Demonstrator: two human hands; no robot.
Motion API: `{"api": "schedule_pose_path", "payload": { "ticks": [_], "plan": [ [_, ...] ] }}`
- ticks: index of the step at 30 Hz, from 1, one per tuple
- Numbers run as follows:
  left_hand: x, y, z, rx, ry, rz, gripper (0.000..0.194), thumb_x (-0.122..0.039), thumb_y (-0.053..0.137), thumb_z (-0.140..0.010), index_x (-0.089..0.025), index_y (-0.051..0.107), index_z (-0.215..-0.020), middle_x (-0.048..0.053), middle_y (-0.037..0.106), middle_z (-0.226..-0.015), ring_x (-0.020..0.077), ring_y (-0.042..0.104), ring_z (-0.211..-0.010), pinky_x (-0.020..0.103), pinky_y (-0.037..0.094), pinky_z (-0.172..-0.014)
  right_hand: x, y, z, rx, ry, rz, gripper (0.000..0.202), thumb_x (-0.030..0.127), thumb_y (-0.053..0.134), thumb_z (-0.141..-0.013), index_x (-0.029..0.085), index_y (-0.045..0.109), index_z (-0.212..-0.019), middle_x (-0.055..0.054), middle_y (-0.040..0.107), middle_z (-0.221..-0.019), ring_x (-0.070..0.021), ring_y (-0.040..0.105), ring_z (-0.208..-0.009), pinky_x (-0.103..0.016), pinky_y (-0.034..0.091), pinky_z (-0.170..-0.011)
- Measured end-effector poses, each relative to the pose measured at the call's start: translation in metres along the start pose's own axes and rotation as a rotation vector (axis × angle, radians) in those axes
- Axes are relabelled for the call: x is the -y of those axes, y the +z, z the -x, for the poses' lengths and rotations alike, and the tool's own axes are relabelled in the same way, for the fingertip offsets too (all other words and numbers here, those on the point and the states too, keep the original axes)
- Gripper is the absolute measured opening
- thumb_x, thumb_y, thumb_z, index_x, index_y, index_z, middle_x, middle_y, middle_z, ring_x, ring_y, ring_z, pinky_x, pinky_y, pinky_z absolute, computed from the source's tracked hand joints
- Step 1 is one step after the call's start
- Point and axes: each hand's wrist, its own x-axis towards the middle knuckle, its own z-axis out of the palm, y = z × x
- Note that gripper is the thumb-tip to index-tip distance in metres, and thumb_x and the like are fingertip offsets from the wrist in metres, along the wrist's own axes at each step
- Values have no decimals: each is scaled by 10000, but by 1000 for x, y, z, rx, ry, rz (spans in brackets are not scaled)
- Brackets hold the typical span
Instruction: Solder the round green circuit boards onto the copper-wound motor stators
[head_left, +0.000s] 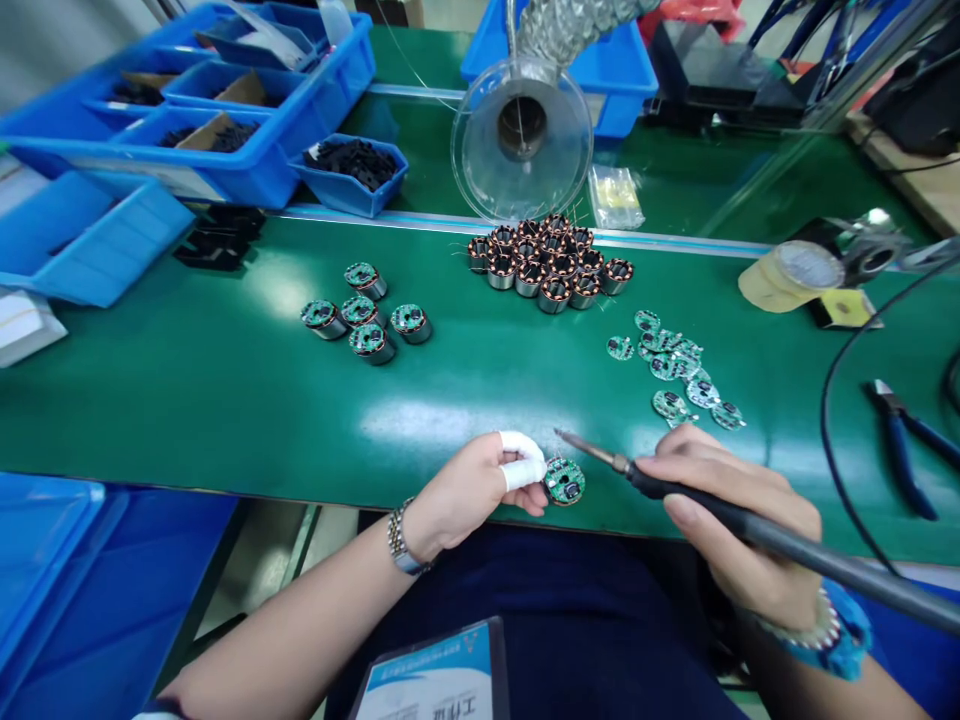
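My left hand (491, 480), with white tape or finger cots on thumb and forefinger, grips a motor stator topped by a round green circuit board (565, 482) near the table's front edge. In my right hand (739, 505) is a soldering iron (652, 482), its fingers wrapped round the dark handle. The iron's tip is a little above the board, apart from it. Loose round circuit boards (679, 360) lie beyond my right hand. Several stators with boards fitted (364, 312) stand at the left. A cluster of bare copper-wound stators (553, 262) stands at the back middle.
A clear fume hood on a flexible duct (523, 130) hangs behind the stators. Blue bins (300, 130) of black parts fill the back left. At the right are blue-handled cutters (904, 450), a black cable (829, 420) and a yellowish roll (780, 280).
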Motion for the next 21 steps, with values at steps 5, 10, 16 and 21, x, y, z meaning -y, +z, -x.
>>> {"api": "schedule_pose_path", "payload": {
  "ticks": [5,10,16,21],
  "plan": [
    [0,-1,-1,7,-13,9,113,-203,608,-702,-120,537,-675,14,581,-584,103,567,-557,252,466,-599,-2,-3,-1,47,124,-144,223,105,521,-772,188,653,-931,-33,615,-693,-159,536,-679,-316,429,-589],
    [-1,-1,0,18,-24,13,119,-208,614,-702,-120,541,-671,17,587,-586,103,570,-557,251,466,-602,-3,-1,-2,34,159,-165,205,117,524,-777,192,664,-906,-35,628,-694,-161,543,-666,-316,428,-579],
    [-2,-2,0,23,-25,-2,114,-206,607,-710,-122,543,-667,20,595,-585,105,577,-558,258,466,-615,0,-1,-5,50,162,-140,201,128,528,-773,200,671,-894,-34,630,-669,-164,548,-636,-318,436,-562],
    [-1,-2,0,23,-24,-3,102,-197,604,-704,-121,539,-682,20,597,-588,108,581,-556,258,471,-609,0,-2,-5,58,152,-129,201,127,532,-770,203,670,-896,-26,630,-670,-158,549,-642,-307,435,-564]
  ]
}}
